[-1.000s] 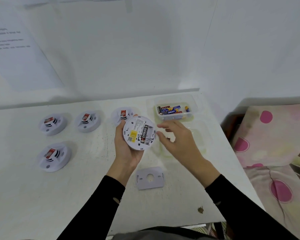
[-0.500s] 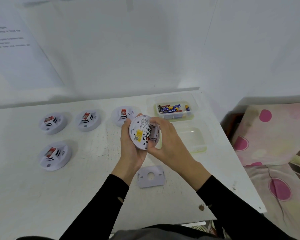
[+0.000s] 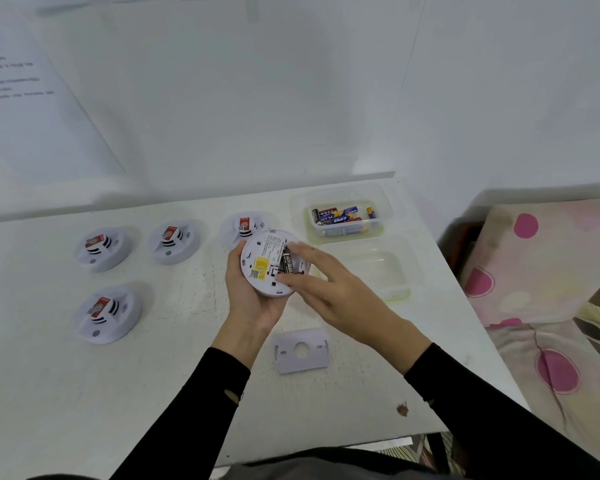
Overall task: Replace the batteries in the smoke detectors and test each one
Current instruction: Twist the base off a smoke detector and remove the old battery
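Observation:
My left hand (image 3: 253,299) grips a round white smoke detector (image 3: 262,263), back side up, above the white table (image 3: 153,375). A black battery (image 3: 286,260) lies in its open compartment beside a yellow label. The fingers of my right hand (image 3: 333,292) rest on the detector's right side, with the fingertips touching the battery. The detector's flat white cover plate (image 3: 301,350) lies on the table below my hands. Several more white detectors sit face up: three in a back row (image 3: 102,248) (image 3: 172,241) (image 3: 246,227) and one nearer (image 3: 106,313).
A clear plastic tub (image 3: 383,211) holding several batteries stands at the back right. An empty clear tub (image 3: 392,275) sits just in front of it, right of my hands. The table's right edge borders a pink-spotted bedspread (image 3: 541,289). A white wall rises behind.
My right hand came in from the right and closed onto the detector. Its fingers now lie on the battery in the compartment. The left hand has tilted the detector slightly.

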